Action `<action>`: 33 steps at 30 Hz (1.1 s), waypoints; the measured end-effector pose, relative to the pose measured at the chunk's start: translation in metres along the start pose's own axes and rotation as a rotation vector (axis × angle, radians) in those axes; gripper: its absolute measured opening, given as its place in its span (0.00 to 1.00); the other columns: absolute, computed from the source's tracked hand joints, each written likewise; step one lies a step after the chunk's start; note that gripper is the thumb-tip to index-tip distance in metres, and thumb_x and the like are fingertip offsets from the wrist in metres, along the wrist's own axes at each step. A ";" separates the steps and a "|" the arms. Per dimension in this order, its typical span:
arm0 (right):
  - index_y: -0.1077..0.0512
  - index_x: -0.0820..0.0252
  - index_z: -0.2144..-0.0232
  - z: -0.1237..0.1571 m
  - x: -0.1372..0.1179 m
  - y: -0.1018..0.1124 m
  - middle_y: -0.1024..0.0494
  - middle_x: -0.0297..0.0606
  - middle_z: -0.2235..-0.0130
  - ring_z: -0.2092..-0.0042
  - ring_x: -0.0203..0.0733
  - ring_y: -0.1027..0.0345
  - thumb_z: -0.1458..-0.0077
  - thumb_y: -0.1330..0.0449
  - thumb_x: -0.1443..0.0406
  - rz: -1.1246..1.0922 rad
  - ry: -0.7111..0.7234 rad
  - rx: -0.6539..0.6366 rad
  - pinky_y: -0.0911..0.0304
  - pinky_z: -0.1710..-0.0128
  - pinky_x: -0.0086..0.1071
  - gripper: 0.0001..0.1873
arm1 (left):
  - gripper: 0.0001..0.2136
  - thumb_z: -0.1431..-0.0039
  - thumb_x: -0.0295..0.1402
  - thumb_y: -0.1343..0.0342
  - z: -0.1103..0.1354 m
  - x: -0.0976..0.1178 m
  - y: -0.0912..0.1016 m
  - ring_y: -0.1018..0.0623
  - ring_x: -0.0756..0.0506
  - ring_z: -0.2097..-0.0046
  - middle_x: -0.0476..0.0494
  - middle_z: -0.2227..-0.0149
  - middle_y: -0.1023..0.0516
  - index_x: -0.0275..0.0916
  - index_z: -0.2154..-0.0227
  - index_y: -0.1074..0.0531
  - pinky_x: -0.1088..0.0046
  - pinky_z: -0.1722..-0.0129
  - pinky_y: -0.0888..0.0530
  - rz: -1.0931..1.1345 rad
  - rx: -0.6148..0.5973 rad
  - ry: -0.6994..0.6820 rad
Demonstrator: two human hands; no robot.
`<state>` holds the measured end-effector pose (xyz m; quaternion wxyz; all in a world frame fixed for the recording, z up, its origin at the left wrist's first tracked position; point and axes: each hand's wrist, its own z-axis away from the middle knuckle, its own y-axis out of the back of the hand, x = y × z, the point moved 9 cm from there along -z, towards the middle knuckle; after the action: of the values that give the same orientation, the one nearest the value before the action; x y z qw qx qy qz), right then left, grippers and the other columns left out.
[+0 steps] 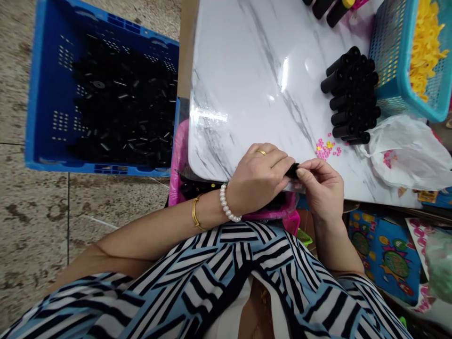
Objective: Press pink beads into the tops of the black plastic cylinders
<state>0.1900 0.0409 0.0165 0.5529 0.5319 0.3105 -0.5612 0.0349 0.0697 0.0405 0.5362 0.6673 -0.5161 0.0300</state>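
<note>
My left hand (263, 174) is closed around a small black cylinder (292, 170), of which only one end shows. At that end my right hand (323, 186) pinches with thumb and fingertips; whether a small piece sits between them is hidden. Both hands are over the front edge of the white marbled table (247, 84). Just beyond my right hand lies a scatter of tiny pink and yellow pieces (324, 148). Several black cylinders (341, 102) stand in a cluster farther back on the right.
A blue crate (31, 108) full of black parts is on the left. Below the table edge sits a pink basin (175, 165). To the right are a turquoise basket (391, 61) of yellow pieces (425, 52) and a white plastic bag (416, 155). Another yellow-ended cylinder (337, 13) lies at the back.
</note>
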 end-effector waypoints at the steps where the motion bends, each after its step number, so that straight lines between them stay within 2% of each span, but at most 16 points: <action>1: 0.25 0.56 0.65 0.000 0.002 -0.001 0.26 0.26 0.74 0.76 0.30 0.31 0.46 0.28 0.61 -0.030 -0.017 -0.003 0.31 0.72 0.26 0.10 | 0.09 0.33 0.34 0.42 0.000 0.000 0.000 0.24 0.41 0.51 0.44 0.56 0.19 0.37 0.55 0.24 0.61 0.49 0.31 -0.002 -0.001 0.001; 4: 0.29 0.54 0.65 -0.002 0.003 -0.007 0.28 0.24 0.76 0.78 0.31 0.30 0.44 0.29 0.62 -0.071 -0.071 -0.042 0.29 0.74 0.26 0.11 | 0.08 0.33 0.34 0.42 -0.001 0.001 0.000 0.24 0.41 0.53 0.44 0.57 0.19 0.37 0.55 0.24 0.61 0.51 0.31 -0.008 -0.011 0.006; 9: 0.34 0.53 0.67 -0.008 -0.001 -0.020 0.30 0.23 0.77 0.80 0.31 0.33 0.41 0.33 0.61 -0.026 -0.109 -0.149 0.35 0.80 0.25 0.12 | 0.06 0.34 0.33 0.43 0.000 0.000 -0.003 0.25 0.41 0.55 0.44 0.59 0.19 0.37 0.58 0.24 0.61 0.53 0.32 0.004 -0.021 0.017; 12: 0.35 0.53 0.67 -0.012 -0.002 -0.017 0.32 0.23 0.78 0.80 0.29 0.36 0.41 0.33 0.61 -0.032 -0.106 -0.149 0.37 0.79 0.23 0.12 | 0.07 0.34 0.33 0.43 0.001 0.000 -0.002 0.26 0.40 0.54 0.43 0.59 0.19 0.37 0.59 0.24 0.59 0.52 0.33 -0.009 -0.002 0.030; 16: 0.32 0.55 0.63 -0.013 0.009 -0.016 0.28 0.23 0.75 0.78 0.29 0.32 0.46 0.30 0.61 -0.122 -0.216 -0.215 0.33 0.76 0.24 0.14 | 0.09 0.34 0.35 0.43 0.001 -0.001 -0.004 0.26 0.40 0.54 0.43 0.58 0.20 0.37 0.56 0.24 0.60 0.52 0.34 -0.002 -0.016 0.027; 18: 0.31 0.56 0.63 -0.015 0.011 -0.014 0.26 0.24 0.74 0.78 0.29 0.31 0.46 0.30 0.62 -0.142 -0.240 -0.211 0.32 0.76 0.24 0.13 | 0.09 0.33 0.36 0.43 0.001 -0.001 -0.004 0.27 0.41 0.54 0.43 0.58 0.20 0.38 0.56 0.24 0.60 0.53 0.34 0.002 -0.011 0.024; 22: 0.28 0.58 0.65 -0.014 0.006 -0.017 0.27 0.24 0.77 0.78 0.30 0.30 0.44 0.33 0.62 -0.180 -0.234 -0.240 0.31 0.75 0.24 0.09 | 0.09 0.32 0.38 0.44 0.000 -0.002 -0.002 0.27 0.41 0.56 0.45 0.60 0.20 0.39 0.57 0.23 0.60 0.54 0.34 0.001 0.027 0.026; 27: 0.30 0.56 0.65 -0.010 0.005 -0.018 0.24 0.24 0.76 0.78 0.31 0.29 0.48 0.30 0.63 -0.161 -0.280 -0.198 0.28 0.74 0.26 0.13 | 0.08 0.34 0.36 0.42 0.000 -0.002 0.001 0.27 0.41 0.56 0.44 0.60 0.20 0.38 0.58 0.23 0.61 0.55 0.34 0.005 0.009 0.015; 29: 0.32 0.56 0.67 -0.010 0.004 -0.020 0.26 0.23 0.77 0.81 0.30 0.32 0.48 0.29 0.63 -0.137 -0.274 -0.187 0.31 0.77 0.25 0.13 | 0.07 0.34 0.34 0.43 0.000 -0.002 0.000 0.27 0.41 0.56 0.44 0.60 0.20 0.38 0.58 0.24 0.61 0.55 0.34 0.013 -0.009 0.018; 33: 0.35 0.55 0.70 -0.016 0.001 -0.021 0.30 0.22 0.80 0.82 0.29 0.36 0.46 0.30 0.61 -0.083 -0.173 -0.153 0.38 0.81 0.22 0.15 | 0.06 0.33 0.33 0.46 0.000 -0.004 -0.004 0.27 0.39 0.54 0.43 0.60 0.21 0.38 0.60 0.25 0.58 0.53 0.34 0.016 -0.024 0.049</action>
<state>0.1740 0.0600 0.0069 0.5929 0.4245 0.3253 -0.6021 0.0355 0.0713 0.0358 0.5563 0.6556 -0.5086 0.0444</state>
